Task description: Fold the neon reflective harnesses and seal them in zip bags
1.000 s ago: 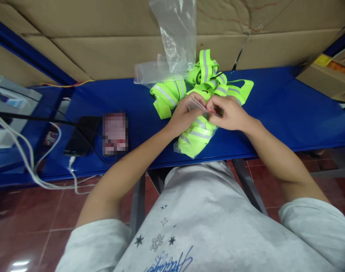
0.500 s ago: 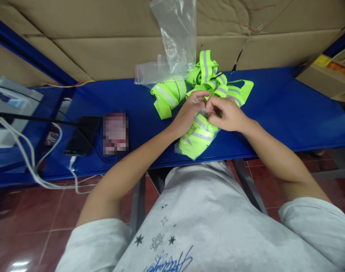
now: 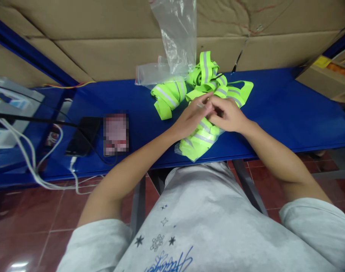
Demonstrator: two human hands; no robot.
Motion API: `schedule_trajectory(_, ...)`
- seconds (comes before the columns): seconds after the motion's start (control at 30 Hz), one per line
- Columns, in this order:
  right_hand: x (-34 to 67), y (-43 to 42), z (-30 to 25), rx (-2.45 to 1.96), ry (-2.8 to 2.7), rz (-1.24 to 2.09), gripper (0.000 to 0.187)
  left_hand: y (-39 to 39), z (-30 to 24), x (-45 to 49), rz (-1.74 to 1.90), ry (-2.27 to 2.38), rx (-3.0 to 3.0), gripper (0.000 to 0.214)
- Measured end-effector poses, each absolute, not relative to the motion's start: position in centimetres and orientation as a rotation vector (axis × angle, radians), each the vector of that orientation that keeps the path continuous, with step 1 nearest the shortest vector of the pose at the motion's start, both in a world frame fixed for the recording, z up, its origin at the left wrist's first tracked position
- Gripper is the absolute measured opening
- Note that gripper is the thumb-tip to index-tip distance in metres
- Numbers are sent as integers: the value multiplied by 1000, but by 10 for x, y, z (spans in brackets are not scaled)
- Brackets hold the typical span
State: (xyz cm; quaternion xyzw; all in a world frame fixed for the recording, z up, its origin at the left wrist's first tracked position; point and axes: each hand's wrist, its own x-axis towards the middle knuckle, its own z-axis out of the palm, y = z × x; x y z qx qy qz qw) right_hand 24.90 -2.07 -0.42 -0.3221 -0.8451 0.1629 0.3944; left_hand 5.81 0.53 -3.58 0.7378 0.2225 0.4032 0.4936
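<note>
Head view: step in hand?

Looks like working the mouth of the clear zip bag. Left hand and right hand both curled nearly closed, seemingly pinching plastic.

Bag location?

Near edge of blue table, packed reflective straps inside. Loose reflective straps on far side.

Next move?

Probably calls for firm fingertip grip along the mouth.

Unclear?

Fingertip contact hidden by hands; far plastic bag cut off at top.

bag: plast., glossy | straps: cloth | table: smth, glossy | backing: cardbd, matt
</note>
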Motion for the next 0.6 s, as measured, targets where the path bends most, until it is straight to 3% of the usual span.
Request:
schedule_trajectory(0.33,265,-17,6,-914,-1993,485,16,-3,-24,57,937,500,1871,73)
schedule_trajectory(0.6,305,-10,23,-1192,-1860,373,8,-5,-8,51,982,655,1940,31)
